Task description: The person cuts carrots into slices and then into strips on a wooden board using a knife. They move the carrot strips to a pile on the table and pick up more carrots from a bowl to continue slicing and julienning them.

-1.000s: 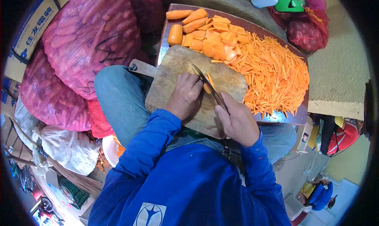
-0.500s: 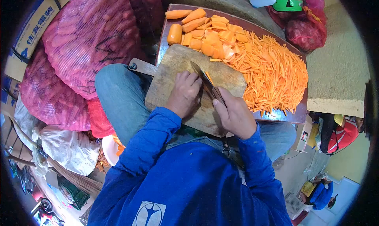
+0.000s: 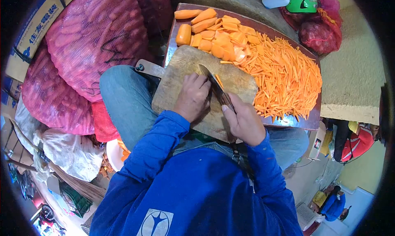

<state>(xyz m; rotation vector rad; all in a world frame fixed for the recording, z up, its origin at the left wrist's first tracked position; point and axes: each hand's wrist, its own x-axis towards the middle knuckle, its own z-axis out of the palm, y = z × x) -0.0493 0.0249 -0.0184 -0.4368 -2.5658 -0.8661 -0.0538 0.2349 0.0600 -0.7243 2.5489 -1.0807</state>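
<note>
My right hand (image 3: pixel 245 117) grips a knife (image 3: pixel 220 92) by its handle, the dark blade slanting up and left over the wooden cutting board (image 3: pixel 173 77). Close against the blade's left side, my left hand (image 3: pixel 193 94) rests on the board with its fingers curled down. Whatever lies under those fingertips is hidden. Thin carrot strips (image 3: pixel 219 80) lie just right of the blade. Beyond the board, a big heap of shredded carrot (image 3: pixel 286 79) covers the right of a low red-edged table (image 3: pixel 314 120). Carrot slices (image 3: pixel 222 42) and peeled carrots (image 3: pixel 203 16) sit at its far left.
Pink mesh sacks of carrots (image 3: pixel 98 34) stand at left, near a cardboard box (image 3: pixel 35 34). A white basin (image 3: pixel 115 154) holds orange pieces beside my leg. A green container (image 3: pixel 301 0) and a red net bag (image 3: pixel 321 35) are at far right. Another person (image 3: pixel 332 205) is at lower right.
Both hands and the knife stay almost in place. Slightly more of the carrot strips shows right of the blade. The whole view has shifted a little.
</note>
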